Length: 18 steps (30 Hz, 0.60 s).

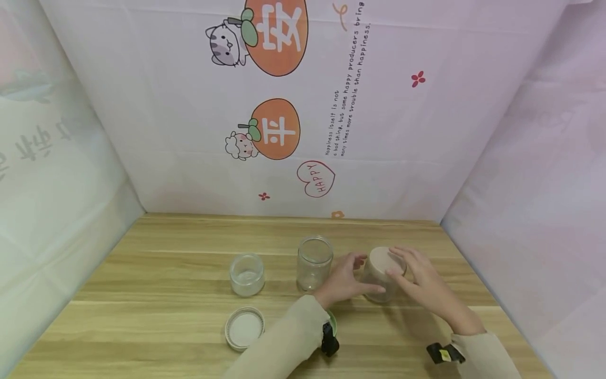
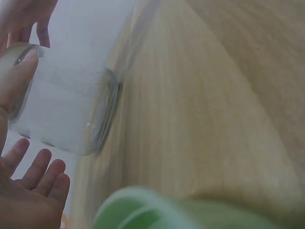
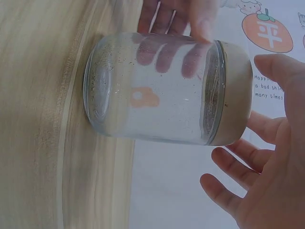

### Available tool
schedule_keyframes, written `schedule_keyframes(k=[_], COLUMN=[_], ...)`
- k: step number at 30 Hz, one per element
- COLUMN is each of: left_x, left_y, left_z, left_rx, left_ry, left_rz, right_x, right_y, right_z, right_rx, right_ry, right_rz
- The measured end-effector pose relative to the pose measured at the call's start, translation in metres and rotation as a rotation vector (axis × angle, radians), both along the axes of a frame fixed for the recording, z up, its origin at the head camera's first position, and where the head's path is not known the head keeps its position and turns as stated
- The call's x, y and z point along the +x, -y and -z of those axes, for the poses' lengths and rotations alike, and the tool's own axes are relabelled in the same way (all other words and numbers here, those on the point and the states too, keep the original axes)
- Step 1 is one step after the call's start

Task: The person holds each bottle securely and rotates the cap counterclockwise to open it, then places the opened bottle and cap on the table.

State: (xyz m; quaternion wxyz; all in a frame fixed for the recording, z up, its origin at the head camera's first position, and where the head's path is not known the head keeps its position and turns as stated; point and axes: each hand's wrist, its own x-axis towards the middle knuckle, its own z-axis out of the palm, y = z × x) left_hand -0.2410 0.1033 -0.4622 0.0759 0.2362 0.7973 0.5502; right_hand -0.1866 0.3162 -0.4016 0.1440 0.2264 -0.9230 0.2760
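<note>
A clear glass jar [image 3: 157, 95] with a pale lid [image 3: 238, 93] stands upright on the wooden table at the right. My left hand [image 1: 347, 279] is at the jar's left side, fingers and thumb spread around the glass; the left wrist view shows the fingers [image 2: 45, 174] extended. Around the lid, my right hand [image 1: 423, 281] has its thumb [image 3: 274, 67] and fingers spread, the fingertips right at the lid's rim. Through the glass, the left hand's fingers show behind the jar.
Left of the hands stand a tall lidless glass jar [image 1: 307, 271] and a short glass jar [image 1: 247, 284]. A round pale lid [image 1: 244, 329] lies nearer the front. A green round object [image 2: 138, 210] is partly hidden by the left sleeve in the head view. Printed cloth walls [image 1: 189, 173] enclose the table.
</note>
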Motion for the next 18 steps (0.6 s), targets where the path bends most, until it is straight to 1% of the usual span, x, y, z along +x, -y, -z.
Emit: schedule_keyframes(k=[3, 6, 10, 13, 18], left_x=[-0.001, -0.001, 0.000, 0.000, -0.002], left_y=[-0.003, -0.006, -0.008, -0.010, -0.012], left_z=[0.005, 0.007, 0.004, 0.000, -0.002], left_rx=[0.016, 0.026, 0.018, 0.007, -0.003], left_ry=[0.013, 0.034, 0.026, 0.006, 0.024], left_rz=[-0.002, -0.005, -0.023, -0.028, -0.030], right_x=[0.000, -0.001, -0.002, -0.004, -0.006], right_y=[0.001, 0.002, 0.004, 0.004, 0.004], right_z=[0.002, 0.003, 0.005, 0.005, 0.005], right_rx=[-0.013, -0.019, -0.014, -0.003, 0.016], right_ry=[0.026, 0.043, 0.044, 0.059, 0.097], right_rz=[0.013, 0.020, 0.036, 0.072, 0.114])
